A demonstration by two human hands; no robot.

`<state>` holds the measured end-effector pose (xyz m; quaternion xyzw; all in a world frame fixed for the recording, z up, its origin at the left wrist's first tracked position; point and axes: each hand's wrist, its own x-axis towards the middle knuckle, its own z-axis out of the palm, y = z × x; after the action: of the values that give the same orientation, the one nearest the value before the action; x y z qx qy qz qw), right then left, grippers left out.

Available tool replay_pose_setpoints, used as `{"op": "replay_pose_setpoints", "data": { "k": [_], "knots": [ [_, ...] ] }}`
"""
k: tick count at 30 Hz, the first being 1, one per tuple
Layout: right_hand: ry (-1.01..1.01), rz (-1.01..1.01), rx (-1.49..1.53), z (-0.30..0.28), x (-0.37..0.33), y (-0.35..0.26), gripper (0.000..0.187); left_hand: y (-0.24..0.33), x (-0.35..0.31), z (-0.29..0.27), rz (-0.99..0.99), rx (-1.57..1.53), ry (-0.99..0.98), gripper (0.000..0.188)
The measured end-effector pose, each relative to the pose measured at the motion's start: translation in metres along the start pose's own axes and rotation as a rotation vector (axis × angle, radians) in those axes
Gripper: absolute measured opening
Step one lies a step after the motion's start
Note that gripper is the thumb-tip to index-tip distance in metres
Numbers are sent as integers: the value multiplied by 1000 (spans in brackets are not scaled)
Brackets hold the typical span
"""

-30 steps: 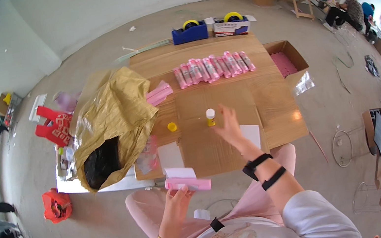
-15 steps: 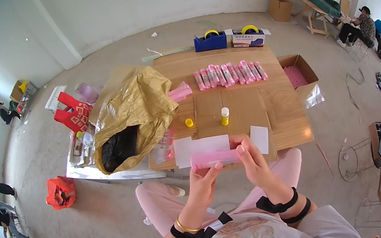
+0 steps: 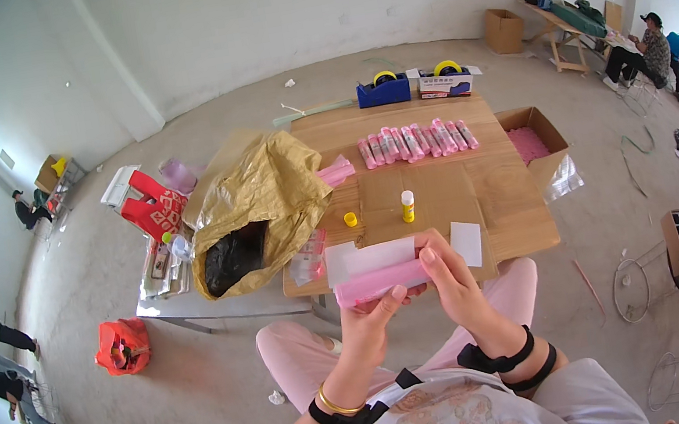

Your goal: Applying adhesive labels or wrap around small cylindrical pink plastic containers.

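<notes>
Workroom with white walls (image 3: 239, 24) and a grey concrete floor (image 3: 200, 394) is noted. A wood-topped table (image 3: 521, 205) is placed before the seated person, its middle covered by a flat cardboard sheet (image 3: 381, 195). On the sheet a glue stick (image 3: 408, 206) is stood upright, with a yellow cap (image 3: 350, 219) to its left. Farther back, a row of wrapped pink rolls (image 3: 417, 142) is laid out, and at the far edge are set a blue tape dispenser (image 3: 383, 92) and a white printed box (image 3: 445, 87).

The left part of the work area is obstructed by a gold woven sack (image 3: 263, 180), its mouth open on black plastic (image 3: 236, 259). A red bag (image 3: 154, 204) is found beyond it, and an orange-red plastic bag (image 3: 123, 346) is set on the floor. At the table's right, an open carton (image 3: 543, 141) is seen, pink pieces inside. Other people are seated or standing near both side walls.

The held pink roll (image 3: 382, 282) is located over the near table edge, a white paper strip (image 3: 386, 254) along its far side. Its left end is grasped by the left hand (image 3: 366, 334), its right end by the right hand (image 3: 455, 287); the fingers beneath are partly hidden. A white paper sheet (image 3: 466, 243) is seen just beyond the right hand.
</notes>
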<state>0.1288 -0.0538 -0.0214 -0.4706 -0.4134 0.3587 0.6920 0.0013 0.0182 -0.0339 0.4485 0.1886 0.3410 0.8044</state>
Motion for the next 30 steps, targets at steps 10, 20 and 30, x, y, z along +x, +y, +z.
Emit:
{"op": "replay_pose_setpoints", "data": {
  "k": [10, 20, 30],
  "knots": [
    [-214, -63, 131, -5, -8, -18, 34, 10, -6, 7, 0, -229, 43, 22],
    [-81, 57, 156, -13, -18, -21, 26, 27, -14, 0, -14, -58, -57, 25],
    [-132, 108, 184, -15, -19, -22, 29, 43, -20, 6, 115, 312, -138, 20]
  ]
}}
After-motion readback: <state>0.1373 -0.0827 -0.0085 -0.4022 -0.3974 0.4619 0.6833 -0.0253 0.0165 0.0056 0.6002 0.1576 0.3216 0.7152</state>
